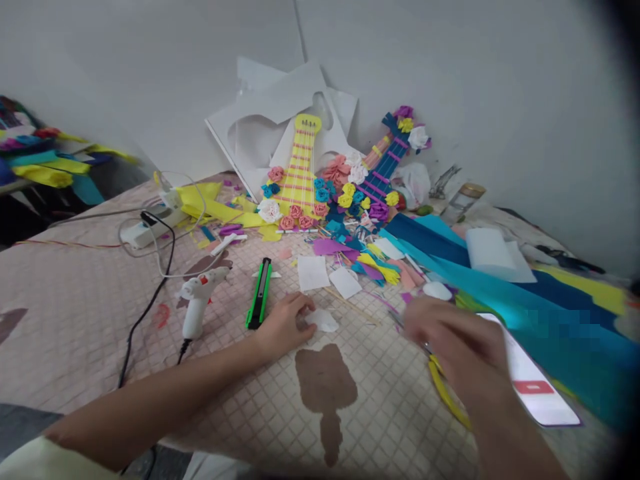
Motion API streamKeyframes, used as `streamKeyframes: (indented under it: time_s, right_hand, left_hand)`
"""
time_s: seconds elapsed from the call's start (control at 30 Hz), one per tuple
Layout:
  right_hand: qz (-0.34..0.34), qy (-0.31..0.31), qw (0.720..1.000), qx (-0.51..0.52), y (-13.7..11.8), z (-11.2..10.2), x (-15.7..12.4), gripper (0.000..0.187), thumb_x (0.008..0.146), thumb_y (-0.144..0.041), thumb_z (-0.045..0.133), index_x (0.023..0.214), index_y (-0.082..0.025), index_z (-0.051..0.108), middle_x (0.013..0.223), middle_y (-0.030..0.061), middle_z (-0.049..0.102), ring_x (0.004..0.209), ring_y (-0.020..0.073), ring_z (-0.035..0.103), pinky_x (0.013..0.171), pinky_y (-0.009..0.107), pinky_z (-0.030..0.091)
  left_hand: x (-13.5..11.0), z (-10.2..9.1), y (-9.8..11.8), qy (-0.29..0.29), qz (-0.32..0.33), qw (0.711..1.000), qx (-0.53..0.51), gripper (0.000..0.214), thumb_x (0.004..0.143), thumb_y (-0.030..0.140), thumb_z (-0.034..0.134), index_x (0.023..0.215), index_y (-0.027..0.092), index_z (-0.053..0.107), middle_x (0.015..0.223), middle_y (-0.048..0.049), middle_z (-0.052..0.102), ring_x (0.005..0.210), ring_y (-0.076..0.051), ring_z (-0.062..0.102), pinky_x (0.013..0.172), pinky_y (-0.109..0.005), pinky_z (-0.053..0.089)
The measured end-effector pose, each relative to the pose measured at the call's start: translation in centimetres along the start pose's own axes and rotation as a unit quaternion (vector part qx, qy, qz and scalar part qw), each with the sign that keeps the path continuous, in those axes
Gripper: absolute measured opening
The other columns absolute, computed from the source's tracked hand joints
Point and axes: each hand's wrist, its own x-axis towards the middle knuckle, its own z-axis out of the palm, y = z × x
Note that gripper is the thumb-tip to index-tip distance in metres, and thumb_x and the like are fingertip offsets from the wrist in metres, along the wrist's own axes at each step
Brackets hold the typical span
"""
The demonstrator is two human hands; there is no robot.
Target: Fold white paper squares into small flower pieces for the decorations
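Note:
My left hand (287,325) rests on the tabletop with its fingers curled and their tips on a small white paper piece (324,321). My right hand (457,340) is smeared by motion. It is over a pair of scissors with a yellow handle (447,397), whose metal blades show partly to the left of the fingers. Whether the fingers grip the scissors is not clear. Two white paper squares (313,273) lie beyond my left hand, near a thin wooden stick (353,307). A green and black utility knife (259,293) lies just left of that hand.
A white glue gun (197,303) with a black cord stands at left, near a power strip (150,227). At the back, a yellow paper guitar (300,167) and a blue one (383,170) lean among paper scraps. A lit phone (535,380) lies at right by teal paper (480,287).

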Motion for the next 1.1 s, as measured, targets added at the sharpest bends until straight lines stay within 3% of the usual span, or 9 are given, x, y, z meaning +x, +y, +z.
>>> streamKeyframes:
  time_s: [0.13,0.3,0.5,0.73,0.93,1.1]
  right_hand:
    - [0.093,-0.151,0.983,-0.048,4.5,4.1,5.0,0.012,0.073,-0.021,0.056,0.079,-0.020,0.066,0.072,0.0017,0.065,0.062,0.0143,0.057,0.055,0.025,0.044]
    - [0.159,-0.248,0.952,-0.079,7.8,7.1,5.5,0.011,0.068,-0.017,0.057,0.074,-0.017,0.065,0.066,0.0026,0.065,0.061,0.0144,0.057,0.055,0.024,0.041]
    - [0.182,-0.249,0.947,-0.093,7.1,7.8,5.2,0.011,0.067,-0.019,0.058,0.076,-0.017,0.065,0.064,0.0015,0.064,0.058,0.0130,0.055,0.052,0.023,0.038]
    - [0.157,-0.235,0.951,-0.128,7.3,8.4,4.6,0.008,0.065,-0.016,0.061,0.073,-0.017,0.062,0.064,0.0005,0.060,0.058,0.0123,0.051,0.055,0.024,0.037]
    - [0.172,-0.232,0.952,-0.104,6.8,8.8,4.7,0.004,0.064,-0.016,0.060,0.068,-0.017,0.059,0.064,-0.0002,0.057,0.058,0.0117,0.049,0.055,0.024,0.037]
    - [0.219,-0.213,0.952,-0.036,6.6,8.9,4.5,0.014,0.063,-0.015,0.060,0.076,-0.017,0.056,0.064,-0.0016,0.056,0.059,0.0116,0.051,0.056,0.024,0.038]
  left_hand:
    - [0.0,0.0,-0.1,-0.013,0.025,1.000,0.009,0.008,0.069,0.016,0.056,0.077,0.016,0.054,0.080,-0.0042,0.052,0.079,-0.018,0.050,0.072,-0.030,0.041]
    - [0.0,0.2,-0.4,-0.015,0.035,0.999,0.008,0.005,0.071,0.017,0.055,0.076,0.016,0.056,0.081,-0.0051,0.053,0.082,-0.019,0.051,0.075,-0.031,0.041]
    - [0.1,0.3,-0.6,-0.013,0.037,0.999,0.000,0.007,0.071,0.016,0.056,0.078,0.016,0.055,0.081,-0.0045,0.052,0.081,-0.018,0.051,0.076,-0.031,0.041]
    - [0.1,0.2,-0.5,-0.018,0.037,0.999,-0.009,0.015,0.070,0.014,0.055,0.085,0.017,0.053,0.085,-0.0048,0.054,0.083,-0.018,0.051,0.076,-0.031,0.041]
    - [0.1,0.1,-0.4,-0.021,0.029,0.999,-0.016,0.019,0.070,0.013,0.055,0.088,0.018,0.052,0.091,-0.0054,0.055,0.089,-0.020,0.051,0.079,-0.033,0.041]
    - [0.1,-0.1,0.0,-0.022,0.016,0.999,-0.029,0.025,0.069,0.012,0.056,0.093,0.018,0.052,0.093,-0.0054,0.056,0.088,-0.019,0.051,0.077,-0.032,0.042]
